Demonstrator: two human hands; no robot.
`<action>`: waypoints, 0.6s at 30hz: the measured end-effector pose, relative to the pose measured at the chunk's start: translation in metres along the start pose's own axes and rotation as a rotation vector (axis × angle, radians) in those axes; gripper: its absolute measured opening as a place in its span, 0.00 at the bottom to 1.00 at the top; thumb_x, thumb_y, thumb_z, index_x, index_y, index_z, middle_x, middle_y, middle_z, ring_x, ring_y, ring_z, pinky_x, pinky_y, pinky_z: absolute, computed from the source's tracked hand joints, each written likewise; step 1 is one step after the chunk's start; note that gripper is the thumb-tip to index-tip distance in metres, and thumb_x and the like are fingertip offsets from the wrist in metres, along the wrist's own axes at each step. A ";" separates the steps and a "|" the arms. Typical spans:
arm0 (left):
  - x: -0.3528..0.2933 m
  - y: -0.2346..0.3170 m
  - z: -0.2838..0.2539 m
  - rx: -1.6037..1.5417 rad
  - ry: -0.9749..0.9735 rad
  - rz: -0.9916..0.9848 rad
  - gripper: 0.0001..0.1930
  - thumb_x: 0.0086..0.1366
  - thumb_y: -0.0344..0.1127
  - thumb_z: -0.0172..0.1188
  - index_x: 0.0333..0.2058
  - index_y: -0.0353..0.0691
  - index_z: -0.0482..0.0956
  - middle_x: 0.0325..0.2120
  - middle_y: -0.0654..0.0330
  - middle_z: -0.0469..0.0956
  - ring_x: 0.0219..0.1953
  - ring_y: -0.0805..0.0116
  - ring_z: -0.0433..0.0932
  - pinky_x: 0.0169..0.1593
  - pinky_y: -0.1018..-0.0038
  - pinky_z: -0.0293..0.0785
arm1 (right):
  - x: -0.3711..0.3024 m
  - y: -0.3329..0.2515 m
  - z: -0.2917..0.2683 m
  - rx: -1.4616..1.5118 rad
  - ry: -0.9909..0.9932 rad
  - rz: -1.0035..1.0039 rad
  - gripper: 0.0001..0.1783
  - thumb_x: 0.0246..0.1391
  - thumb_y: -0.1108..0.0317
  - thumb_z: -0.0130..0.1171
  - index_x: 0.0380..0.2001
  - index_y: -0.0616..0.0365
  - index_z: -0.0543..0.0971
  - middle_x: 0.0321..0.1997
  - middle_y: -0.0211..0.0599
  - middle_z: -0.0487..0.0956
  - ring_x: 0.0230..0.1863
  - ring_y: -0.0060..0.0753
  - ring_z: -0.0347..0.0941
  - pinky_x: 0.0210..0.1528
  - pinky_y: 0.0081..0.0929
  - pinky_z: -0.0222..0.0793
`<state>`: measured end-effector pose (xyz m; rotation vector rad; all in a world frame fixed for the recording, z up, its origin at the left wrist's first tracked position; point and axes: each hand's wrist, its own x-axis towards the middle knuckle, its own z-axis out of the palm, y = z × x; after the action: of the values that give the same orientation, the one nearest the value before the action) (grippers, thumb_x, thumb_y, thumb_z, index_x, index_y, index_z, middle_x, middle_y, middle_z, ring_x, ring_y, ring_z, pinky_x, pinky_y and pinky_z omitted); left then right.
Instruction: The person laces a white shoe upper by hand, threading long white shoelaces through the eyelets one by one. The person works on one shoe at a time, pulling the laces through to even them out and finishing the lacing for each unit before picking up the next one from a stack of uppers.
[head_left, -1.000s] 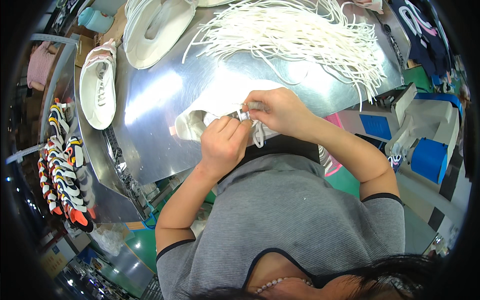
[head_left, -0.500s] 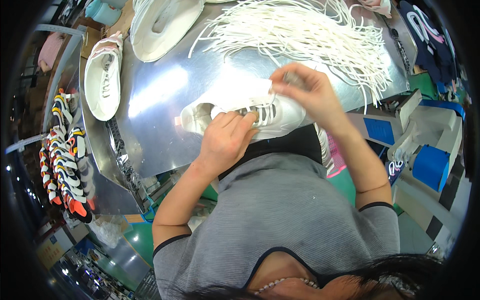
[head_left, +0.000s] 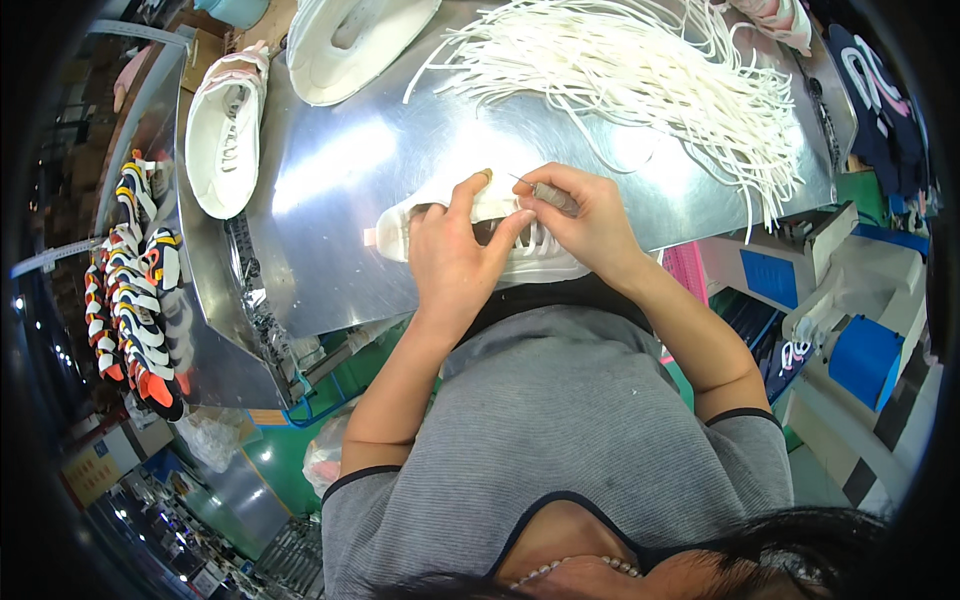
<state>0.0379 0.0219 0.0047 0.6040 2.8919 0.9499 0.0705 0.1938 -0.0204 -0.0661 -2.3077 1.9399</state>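
Observation:
A white sneaker [head_left: 548, 264] lies on its side on the metal tabletop in front of me, its toe to the right and a small pink heel tab to the left. My left hand [head_left: 445, 250] grips it at the opening, with index finger and thumb apart along the edge near the laces. In my right hand [head_left: 592, 222] is an awl-like tool [head_left: 556, 197] with a pale wrapped handle. Its thin metal tip points up and left, close above the shoe's eyelets. The fingers partly hide the lacing.
Loose white shoelaces [head_left: 610, 70] are heaped at the far right of the metal table [head_left: 320, 240]. A laced white-and-pink shoe [head_left: 225, 150] and a white oval tray-like piece [head_left: 312, 70] stand far left. Colourful shoe parts [head_left: 135, 300] stack beyond the left edge; a machine with blue panels [head_left: 865, 360] stands right.
My right hand has come down and left toward the eyelets, and the tool's tip now shows. My left hand has spread its index finger and thumb over the shoe opening.

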 end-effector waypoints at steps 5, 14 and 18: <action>-0.001 -0.005 0.012 -0.066 0.130 0.065 0.24 0.54 0.48 0.74 0.47 0.45 0.82 0.25 0.57 0.80 0.28 0.59 0.75 0.45 0.66 0.67 | -0.009 -0.011 -0.006 -0.097 0.058 -0.042 0.12 0.57 0.71 0.64 0.45 0.60 0.79 0.36 0.40 0.84 0.35 0.37 0.83 0.35 0.27 0.76; -0.005 -0.002 0.011 -0.010 0.175 0.097 0.23 0.53 0.43 0.74 0.48 0.47 0.83 0.32 0.57 0.82 0.35 0.58 0.74 0.44 0.65 0.68 | -0.023 -0.019 -0.022 -0.469 -0.097 -0.034 0.08 0.61 0.65 0.59 0.36 0.57 0.73 0.26 0.39 0.80 0.29 0.49 0.78 0.31 0.41 0.71; -0.010 -0.006 0.015 -0.180 0.107 0.053 0.21 0.56 0.36 0.72 0.49 0.45 0.82 0.33 0.55 0.82 0.36 0.57 0.75 0.45 0.64 0.68 | -0.013 -0.018 -0.016 -0.663 -0.210 -0.120 0.08 0.58 0.67 0.60 0.35 0.58 0.74 0.26 0.40 0.80 0.28 0.47 0.79 0.29 0.38 0.71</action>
<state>0.0476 0.0225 -0.0116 0.6373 2.8492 1.2707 0.0866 0.2046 -0.0006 0.2182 -2.9100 1.1009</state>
